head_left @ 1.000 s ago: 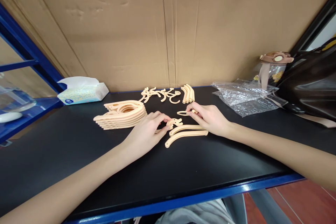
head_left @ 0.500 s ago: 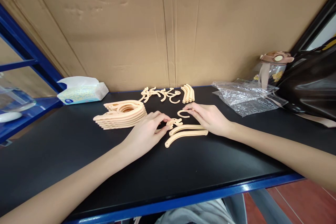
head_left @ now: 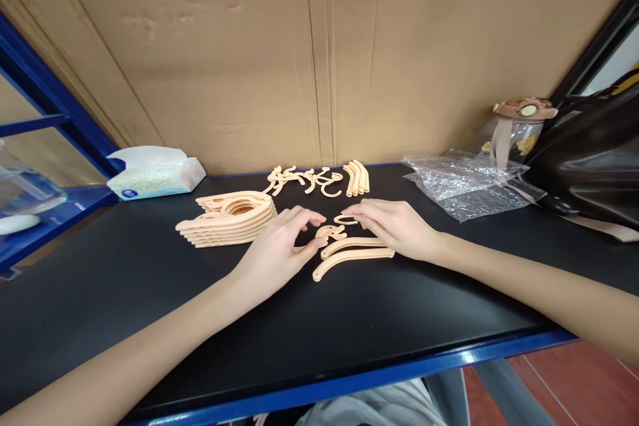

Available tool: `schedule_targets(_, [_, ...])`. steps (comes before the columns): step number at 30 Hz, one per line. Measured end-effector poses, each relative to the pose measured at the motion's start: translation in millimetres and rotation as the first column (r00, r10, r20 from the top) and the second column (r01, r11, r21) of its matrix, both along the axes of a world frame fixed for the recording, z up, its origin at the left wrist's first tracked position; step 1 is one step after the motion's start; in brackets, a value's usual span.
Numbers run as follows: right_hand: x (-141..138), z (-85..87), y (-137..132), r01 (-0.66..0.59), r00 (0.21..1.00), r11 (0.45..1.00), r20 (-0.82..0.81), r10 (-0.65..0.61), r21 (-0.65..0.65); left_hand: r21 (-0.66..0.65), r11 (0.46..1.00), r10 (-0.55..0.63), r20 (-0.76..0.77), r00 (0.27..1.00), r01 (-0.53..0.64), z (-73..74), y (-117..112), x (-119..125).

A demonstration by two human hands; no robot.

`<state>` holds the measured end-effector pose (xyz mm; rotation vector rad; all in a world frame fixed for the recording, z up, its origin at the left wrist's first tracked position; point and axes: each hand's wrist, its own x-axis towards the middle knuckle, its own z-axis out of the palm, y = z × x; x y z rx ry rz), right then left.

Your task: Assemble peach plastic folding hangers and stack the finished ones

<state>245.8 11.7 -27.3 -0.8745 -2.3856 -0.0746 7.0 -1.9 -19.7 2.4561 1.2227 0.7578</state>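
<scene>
Both my hands rest on a black table over peach plastic hanger parts. My left hand is curled, thumb and fingers pinching a small centre piece. My right hand pinches a small hook piece with its fingertips, just beside the left fingers. Two curved hanger arms lie under and in front of the right hand. A stack of assembled hangers sits left of my left hand.
Loose hook pieces and a bundle of curved arms lie near the cardboard back wall. A tissue pack stands at the left, crumpled clear plastic, a bottle and a dark bag at the right.
My right hand has brought the hook piece left and down toward the left hand's centre piece. The left fingers have lifted slightly.
</scene>
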Motion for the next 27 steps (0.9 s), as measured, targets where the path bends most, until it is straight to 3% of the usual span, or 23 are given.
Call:
schedule_targets(13, [1.1,0.2,-0.1,-0.089,0.993,0.994,0.079,0.085,0.059,0.116,0.977,-0.175,-0.031,0.984,0.177,17.5,-12.0,5.7])
schedule_targets(20, [0.4,-0.7,-0.1,-0.054,0.998,0.989,-0.035,0.060,0.137,0.120,0.985,-0.117,-0.064,0.991,0.124,13.2,-7.8,4.6])
schedule_targets(27, [2.1,0.9,-1.9,-0.125,0.991,0.978,0.057,0.117,0.166,0.123,0.985,-0.116,-0.058,0.991,0.123,15.2,-10.5,5.7])
